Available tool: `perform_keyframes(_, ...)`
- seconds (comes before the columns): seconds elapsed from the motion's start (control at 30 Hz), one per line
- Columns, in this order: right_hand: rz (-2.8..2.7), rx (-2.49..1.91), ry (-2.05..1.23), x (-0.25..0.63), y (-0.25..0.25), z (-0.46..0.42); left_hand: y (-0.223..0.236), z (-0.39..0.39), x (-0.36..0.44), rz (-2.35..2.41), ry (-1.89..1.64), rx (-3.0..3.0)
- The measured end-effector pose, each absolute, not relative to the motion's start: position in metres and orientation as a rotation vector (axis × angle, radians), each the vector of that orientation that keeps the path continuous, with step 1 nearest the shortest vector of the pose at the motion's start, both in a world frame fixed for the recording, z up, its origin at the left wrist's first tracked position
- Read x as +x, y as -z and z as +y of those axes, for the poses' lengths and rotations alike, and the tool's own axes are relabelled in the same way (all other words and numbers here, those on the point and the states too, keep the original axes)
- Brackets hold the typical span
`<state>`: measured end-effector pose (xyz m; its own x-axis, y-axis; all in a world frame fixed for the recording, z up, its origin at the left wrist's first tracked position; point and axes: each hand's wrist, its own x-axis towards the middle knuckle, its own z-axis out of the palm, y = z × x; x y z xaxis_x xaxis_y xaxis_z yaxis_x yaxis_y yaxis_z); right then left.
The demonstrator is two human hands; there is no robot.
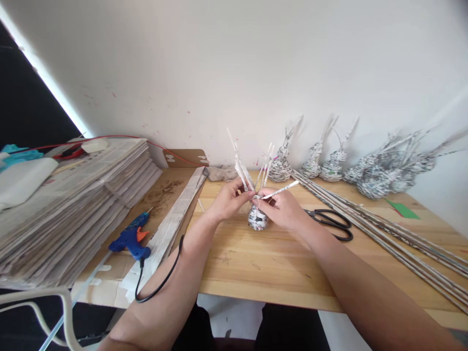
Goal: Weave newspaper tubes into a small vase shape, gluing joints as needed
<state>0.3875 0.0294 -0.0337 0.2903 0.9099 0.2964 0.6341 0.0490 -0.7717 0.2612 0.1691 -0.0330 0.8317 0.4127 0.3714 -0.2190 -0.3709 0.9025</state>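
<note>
A small round piece woven from rolled newspaper (258,220) sits on the wooden table between my hands, with several paper tubes (244,171) sticking up out of its top. My left hand (231,199) is closed at its narrow neck, thumb pressed in, beside the upright tubes. From the other side my right hand (281,208) pinches at the same neck, where one loose paper tube (281,189) points out to the right over the fingers. The fingertips partly cover the neck, so the exact grip is hidden.
Right of my hand lie black-handled scissors (331,222) and long paper tubes (380,234). Several woven gourd shapes (281,165) line the wall. To the left are a blue glue gun (132,241) with its cable near my forearm, newspaper strips (175,214) and a tall newspaper stack (91,200).
</note>
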Motion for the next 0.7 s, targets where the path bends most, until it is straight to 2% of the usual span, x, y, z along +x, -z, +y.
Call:
perform_keyframes(0.37,-1.463,-1.652,-0.387,0.394,0.035,0.03,0.044,0.169,0.265,0.167,-0.867,2.127)
perform_keyframes(0.7,-1.43,-1.656,-0.442,0.392,0.034,0.029,0.041,0.168,0.266,0.134,-0.677,1.864)
